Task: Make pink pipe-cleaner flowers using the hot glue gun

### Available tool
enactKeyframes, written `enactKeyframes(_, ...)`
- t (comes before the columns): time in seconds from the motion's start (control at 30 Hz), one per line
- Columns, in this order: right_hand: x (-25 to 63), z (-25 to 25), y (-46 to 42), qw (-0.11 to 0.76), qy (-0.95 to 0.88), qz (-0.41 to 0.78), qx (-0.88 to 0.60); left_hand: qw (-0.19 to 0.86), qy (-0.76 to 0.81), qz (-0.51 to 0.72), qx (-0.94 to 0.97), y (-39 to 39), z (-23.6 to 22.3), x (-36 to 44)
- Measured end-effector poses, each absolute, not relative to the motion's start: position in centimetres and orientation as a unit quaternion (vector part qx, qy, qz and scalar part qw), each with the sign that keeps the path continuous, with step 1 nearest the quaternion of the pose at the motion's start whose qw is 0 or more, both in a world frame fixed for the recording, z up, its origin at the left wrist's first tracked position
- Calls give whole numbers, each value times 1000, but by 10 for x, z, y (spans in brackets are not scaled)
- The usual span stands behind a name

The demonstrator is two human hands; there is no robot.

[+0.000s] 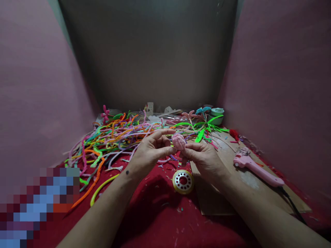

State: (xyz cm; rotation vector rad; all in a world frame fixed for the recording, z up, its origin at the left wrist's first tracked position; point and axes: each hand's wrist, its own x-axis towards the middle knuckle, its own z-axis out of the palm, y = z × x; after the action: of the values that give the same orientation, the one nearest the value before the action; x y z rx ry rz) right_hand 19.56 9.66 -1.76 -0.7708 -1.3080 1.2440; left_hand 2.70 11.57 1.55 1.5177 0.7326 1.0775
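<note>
A small round ball of fuzzy pink pipe cleaner (178, 142) is held up between both hands, above the red cloth. My left hand (156, 146) has its index finger at the ball's top left and its thumb at the lower left, curled round that side. From the right, my right hand (204, 158) pinches the lower edge between thumb and index finger. Beneath the hands, a yellow ring-shaped spool (183, 182) with a white, holed centre lies flat on the cloth.
Tangled coloured pipe cleaners (113, 134) spread across the left and back. At right, a pink hot-glue gun (258, 168) with a black cord rests on a cardboard sheet (214, 203). Pipe-cleaner flowers (203, 111) and a mint-green container (216, 116) stand behind. Pink walls flank both sides.
</note>
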Motion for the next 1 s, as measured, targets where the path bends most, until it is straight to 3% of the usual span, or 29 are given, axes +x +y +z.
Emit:
enactKeyframes(0.13,195,-13,93,506,-553,562,-350,495,305,452,677,112,20,25)
enactKeyframes(0.5,196,-11,94,477,-563,572,-357,447,336,424,712,112,25,21)
enactKeyframes(1.0,196,-11,91,459,-519,627,-356,454,326,425,713,106,27,23)
